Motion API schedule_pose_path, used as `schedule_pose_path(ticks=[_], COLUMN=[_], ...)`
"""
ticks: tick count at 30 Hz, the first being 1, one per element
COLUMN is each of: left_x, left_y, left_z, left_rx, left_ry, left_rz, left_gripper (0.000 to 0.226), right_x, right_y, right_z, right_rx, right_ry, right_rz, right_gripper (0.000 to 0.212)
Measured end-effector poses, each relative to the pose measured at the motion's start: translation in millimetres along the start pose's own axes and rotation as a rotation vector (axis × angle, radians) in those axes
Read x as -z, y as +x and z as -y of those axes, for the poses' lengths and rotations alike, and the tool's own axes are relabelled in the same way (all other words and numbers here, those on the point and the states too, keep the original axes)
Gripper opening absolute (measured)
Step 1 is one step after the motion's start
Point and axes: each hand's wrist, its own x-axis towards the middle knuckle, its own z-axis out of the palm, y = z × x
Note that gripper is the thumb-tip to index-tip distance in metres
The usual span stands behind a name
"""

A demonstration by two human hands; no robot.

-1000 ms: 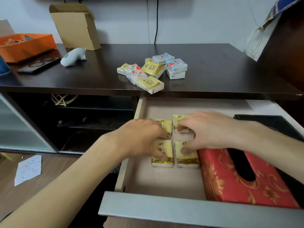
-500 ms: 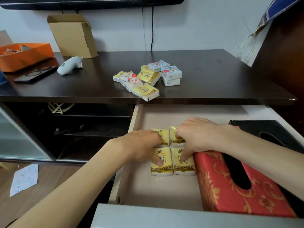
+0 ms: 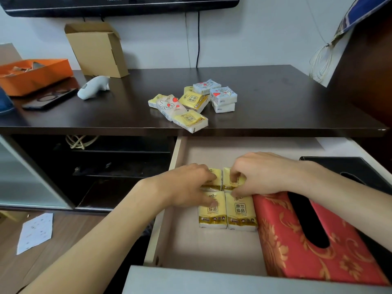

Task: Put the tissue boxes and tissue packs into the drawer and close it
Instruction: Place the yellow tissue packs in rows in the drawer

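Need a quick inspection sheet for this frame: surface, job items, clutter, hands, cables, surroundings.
Surface: dark cabinet top; drawer open below.
Job's things: four yellow packs in a block in the drawer beside the red box; black box behind; loose packs on top.
Clutter: carton, orange tray, phone, white gadget.
Hands: left hand and right hand rest on the packs.
Cables: black cable on wall; coil under top.
Surroundings: TV, paper on floor.

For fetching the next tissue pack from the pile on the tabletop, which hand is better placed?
Probably the left hand. It rests in the drawer nearer the side where the loose packs lie, straight up from it. The right hand sits further right, its fingers pinching a far-row yellow pack.
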Motion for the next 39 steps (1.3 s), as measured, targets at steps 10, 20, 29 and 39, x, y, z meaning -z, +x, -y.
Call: schedule_pose_path(ticks=[10, 20, 29, 39], left_x=[46.8, 48.6, 51.7, 38.5], left_y=[3.8, 23.8, -14.4, 7.9], left_z=[22.6, 47.6, 46.3, 24.4], left_rx=[0.057, 0.300, 0.123, 0.024], left_ry=[-0.003, 0.111, -0.129, -0.104], left_rz=[-0.867, -0.874, -1.052, -1.015], left_gripper=[0.042, 0.020, 0.012, 0.025], right_x=[68.4, 99.3, 93.8, 56.4], right_y=[26.7, 130.7, 139.1, 36.2], right_z=[-21.5, -14.4, -6.8, -59.5], right_rx=[-0.009, -0.020, -0.141, -0.297], right_ry=[0.385, 0.094, 0.093, 0.230], right_rz=[-0.606, -0.610, -0.657, -0.739], right_gripper=[0.018, 0.039, 0.050, 0.046])
